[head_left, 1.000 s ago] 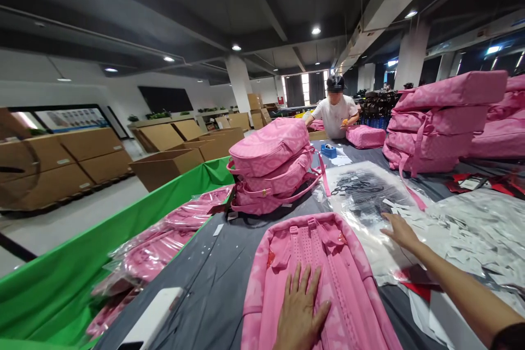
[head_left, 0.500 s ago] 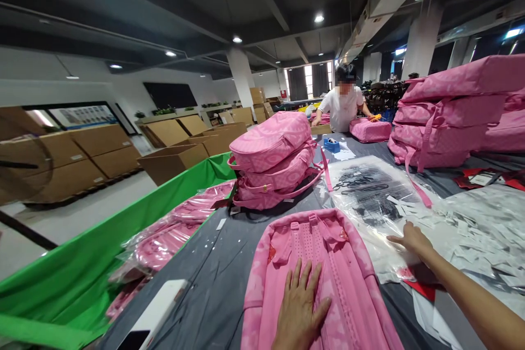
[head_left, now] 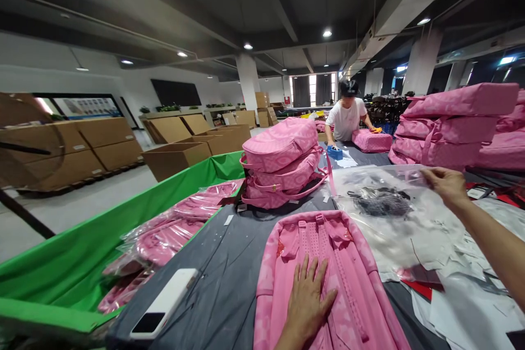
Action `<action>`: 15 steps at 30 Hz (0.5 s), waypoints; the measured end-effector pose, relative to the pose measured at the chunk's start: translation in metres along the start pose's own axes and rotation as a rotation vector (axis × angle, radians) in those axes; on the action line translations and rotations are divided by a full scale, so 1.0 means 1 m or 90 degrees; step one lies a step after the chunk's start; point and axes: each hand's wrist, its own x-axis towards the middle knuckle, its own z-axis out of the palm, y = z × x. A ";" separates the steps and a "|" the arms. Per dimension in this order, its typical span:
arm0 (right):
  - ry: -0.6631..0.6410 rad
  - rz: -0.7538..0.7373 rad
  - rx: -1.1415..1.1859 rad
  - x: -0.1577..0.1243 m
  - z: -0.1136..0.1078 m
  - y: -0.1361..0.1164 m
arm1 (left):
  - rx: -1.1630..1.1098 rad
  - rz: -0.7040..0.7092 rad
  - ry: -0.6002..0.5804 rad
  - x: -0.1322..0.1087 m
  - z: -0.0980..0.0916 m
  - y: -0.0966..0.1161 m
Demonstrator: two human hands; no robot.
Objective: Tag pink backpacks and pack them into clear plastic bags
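Note:
Flat on the back panel of a pink backpack (head_left: 279, 284) rests my left hand (head_left: 308, 296), fingers spread. The backpack lies in front of me with its strap side up, its lower end cut off by the frame. To the right, my right hand (head_left: 447, 183) pinches the edge of a clear plastic bag (head_left: 381, 188) with dark printing and holds that edge raised. The rest of the bag sags over white pieces on the table. Beyond the backpack stands a stack of pink backpacks (head_left: 283, 147).
A green-lined bin (head_left: 197, 175) on the left holds wrapped pink backpacks. A white device with a dark screen (head_left: 166, 301) lies on the grey table. More backpacks (head_left: 455, 126) are piled at right. Across the table a person (head_left: 346, 115) touches a blue tape dispenser (head_left: 334, 153).
My right hand has gone from open above the plastic bag to pinching and lifting its edge. My left hand stays on the backpack. The co-worker's hand has reached the blue dispenser.

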 end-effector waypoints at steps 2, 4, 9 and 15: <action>-0.057 -0.009 0.035 -0.024 0.021 -0.021 | -0.019 0.006 0.033 -0.001 -0.001 -0.001; -0.162 -0.021 0.074 -0.066 0.060 -0.037 | -0.078 0.017 0.103 -0.001 -0.004 0.003; -0.306 -0.059 0.174 -0.186 0.167 -0.057 | -0.420 0.011 0.280 0.006 -0.020 0.033; -0.446 -0.071 0.247 -0.238 0.209 -0.070 | -0.601 -0.116 0.414 0.018 -0.030 0.029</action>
